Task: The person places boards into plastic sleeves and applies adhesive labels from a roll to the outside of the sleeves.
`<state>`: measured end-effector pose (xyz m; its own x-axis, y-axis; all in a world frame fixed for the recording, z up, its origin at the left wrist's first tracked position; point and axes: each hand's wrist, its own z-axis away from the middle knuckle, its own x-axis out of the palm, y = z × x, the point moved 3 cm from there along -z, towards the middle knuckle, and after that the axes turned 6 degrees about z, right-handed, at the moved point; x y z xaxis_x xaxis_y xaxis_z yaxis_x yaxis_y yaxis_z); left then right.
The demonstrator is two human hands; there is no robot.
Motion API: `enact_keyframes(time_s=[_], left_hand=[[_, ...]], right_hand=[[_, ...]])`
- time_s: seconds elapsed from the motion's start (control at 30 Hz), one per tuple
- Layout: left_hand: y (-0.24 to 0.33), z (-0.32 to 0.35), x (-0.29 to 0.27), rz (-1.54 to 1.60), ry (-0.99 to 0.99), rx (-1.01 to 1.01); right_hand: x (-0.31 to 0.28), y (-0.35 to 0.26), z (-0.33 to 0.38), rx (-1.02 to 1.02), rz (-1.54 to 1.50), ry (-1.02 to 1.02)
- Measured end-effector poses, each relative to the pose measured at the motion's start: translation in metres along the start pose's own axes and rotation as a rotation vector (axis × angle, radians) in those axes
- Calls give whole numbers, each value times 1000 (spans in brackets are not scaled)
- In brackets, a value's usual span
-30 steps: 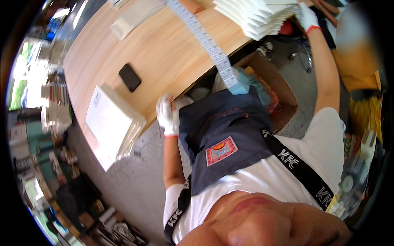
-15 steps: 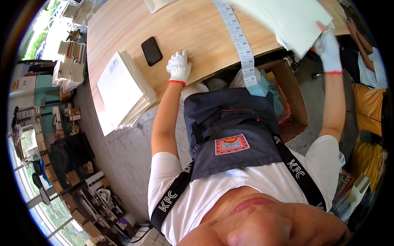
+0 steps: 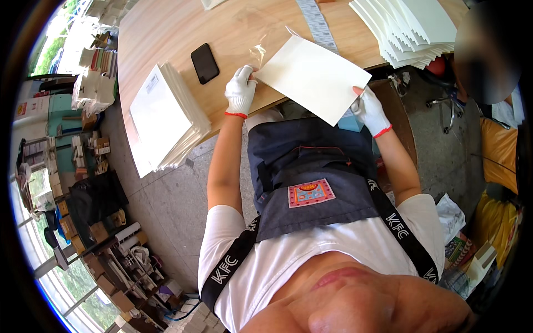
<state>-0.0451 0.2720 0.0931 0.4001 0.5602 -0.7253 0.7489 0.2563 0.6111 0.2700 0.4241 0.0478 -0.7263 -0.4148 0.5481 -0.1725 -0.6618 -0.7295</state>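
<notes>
A flat white sheet, stiff-looking, is held tilted over the front edge of the table. My right hand, in a white knit glove with a red cuff, grips its near right corner, thumb on top. My left hand, gloved alike, is closed at the sheet's left corner. Clear plastic film glints beside its fingertips and seems pinched there; the exact hold is partly hidden. To the left lies a stack of white sheets in clear plastic, the top one bearing a label.
A black phone lies on the wooden table. A strip of printed labels runs behind the sheet. Fanned white sheets are piled at the right. Beneath the table edge stands a cardboard box. A blurred dark round shape is at the upper right.
My right hand has come from the right-hand pile to the middle, bringing a white sheet. My left hand has moved slightly and closed by the plastic film. The label strip has shifted and is partly covered.
</notes>
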Motion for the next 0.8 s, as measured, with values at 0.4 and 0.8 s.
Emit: enact_keyframes(time_s=[0.4, 0.8], left_hand=[[23, 40, 2, 40, 2, -185], [32, 42, 5, 180, -108, -221]], right_hand=[[6, 27, 9, -93, -55, 50], [-1, 12, 33, -107, -6, 139]])
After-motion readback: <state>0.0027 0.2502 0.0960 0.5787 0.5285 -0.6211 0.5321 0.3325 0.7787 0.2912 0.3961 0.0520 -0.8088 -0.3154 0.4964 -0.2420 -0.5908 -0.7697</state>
